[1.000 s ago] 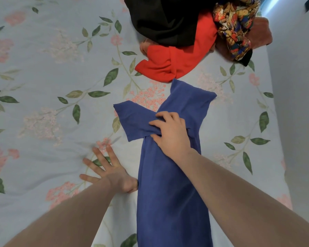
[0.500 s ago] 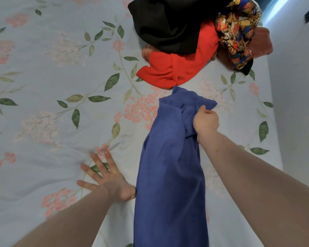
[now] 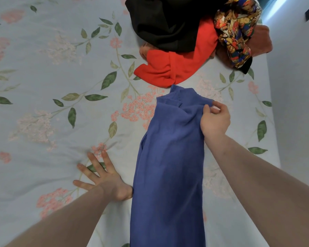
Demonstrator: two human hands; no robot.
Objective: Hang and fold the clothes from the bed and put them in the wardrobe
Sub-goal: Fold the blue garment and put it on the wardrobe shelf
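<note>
One garment in, basically: we're partway through folding the blue garment (image 3: 168, 166), which lies as a long strip down the bed (image 3: 43, 86) toward its near edge. The black (image 3: 164, 24), red (image 3: 177, 68) and patterned (image 3: 237, 32) clothes sit heaped at the far edge, untouched; no wardrobe in sight. Our right hand (image 3: 215, 120) has its grip pinched on the strip's far right corner. Our left hand (image 3: 103, 177) lies flat, fingers spread wide, on the bed beside the strip.

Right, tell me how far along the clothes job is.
Done: nothing visibly put away. In hand: the blue garment lies in a long strip; the right hand pinches its top edge, the left hand presses the bedsheet. Left: the black, red and patterned clothes.
</note>
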